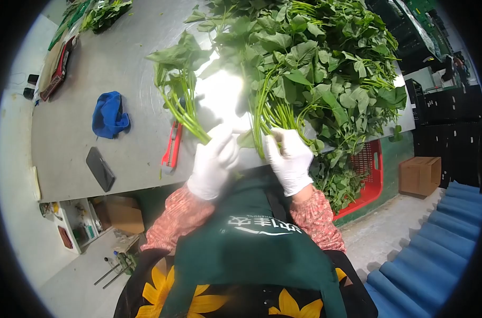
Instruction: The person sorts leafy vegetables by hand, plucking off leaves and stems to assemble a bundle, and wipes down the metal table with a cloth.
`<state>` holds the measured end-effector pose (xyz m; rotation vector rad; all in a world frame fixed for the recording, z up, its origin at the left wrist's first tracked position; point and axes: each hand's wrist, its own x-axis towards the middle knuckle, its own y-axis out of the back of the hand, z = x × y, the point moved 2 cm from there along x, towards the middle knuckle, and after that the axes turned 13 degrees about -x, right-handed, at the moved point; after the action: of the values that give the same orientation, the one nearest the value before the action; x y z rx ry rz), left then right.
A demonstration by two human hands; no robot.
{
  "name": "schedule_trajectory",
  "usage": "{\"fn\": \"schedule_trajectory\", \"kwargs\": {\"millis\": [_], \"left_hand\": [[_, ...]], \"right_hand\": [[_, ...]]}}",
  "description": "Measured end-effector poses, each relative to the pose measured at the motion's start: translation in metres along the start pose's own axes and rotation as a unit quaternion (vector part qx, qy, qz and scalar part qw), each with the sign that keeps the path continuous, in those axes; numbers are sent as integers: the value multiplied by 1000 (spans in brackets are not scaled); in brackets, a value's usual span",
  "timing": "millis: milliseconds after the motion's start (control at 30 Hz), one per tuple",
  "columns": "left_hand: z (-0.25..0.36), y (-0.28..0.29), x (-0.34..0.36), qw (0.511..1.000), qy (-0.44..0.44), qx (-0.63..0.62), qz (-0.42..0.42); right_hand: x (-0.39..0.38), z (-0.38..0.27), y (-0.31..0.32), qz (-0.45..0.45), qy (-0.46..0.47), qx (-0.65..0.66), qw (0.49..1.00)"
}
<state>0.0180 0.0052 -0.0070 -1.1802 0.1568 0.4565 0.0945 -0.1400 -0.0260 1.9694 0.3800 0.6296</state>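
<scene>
My gloved left hand [214,161] is closed round the lower stems of a small bunch of leafy greens [180,95], held over the steel table [66,148] near its front edge. My gloved right hand [286,159] pinches long green stems [273,116] at the near side of a big pile of leafy greens [315,63]. A red box cutter [172,148] lies just left of my left hand, partly hidden under the bunch.
A blue cloth [107,114], a dark phone [99,168] and a red-trimmed bundle [58,69] lie leftward. Below the pile is a red crate [377,172] holding greens. A cardboard box [420,175] and blue corrugated sheeting [429,238] are at right; a white shelf [78,233] stands lower left.
</scene>
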Motion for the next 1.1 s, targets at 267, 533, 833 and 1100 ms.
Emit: {"fn": "schedule_trajectory", "kwargs": {"millis": [267, 533, 833, 1100], "left_hand": [[2, -5, 1, 995, -61, 70, 31], [-16, 2, -1, 998, 5, 42, 53], [-29, -15, -5, 995, 31, 91, 20], [-31, -6, -14, 995, 46, 90, 12]], "right_hand": [[10, 19, -31, 9, -12, 98, 995], [-7, -2, 12, 11, -27, 206, 978], [-19, -17, 37, 55, 95, 20, 994], [-23, -3, 31, -174, -108, 319, 925]]}}
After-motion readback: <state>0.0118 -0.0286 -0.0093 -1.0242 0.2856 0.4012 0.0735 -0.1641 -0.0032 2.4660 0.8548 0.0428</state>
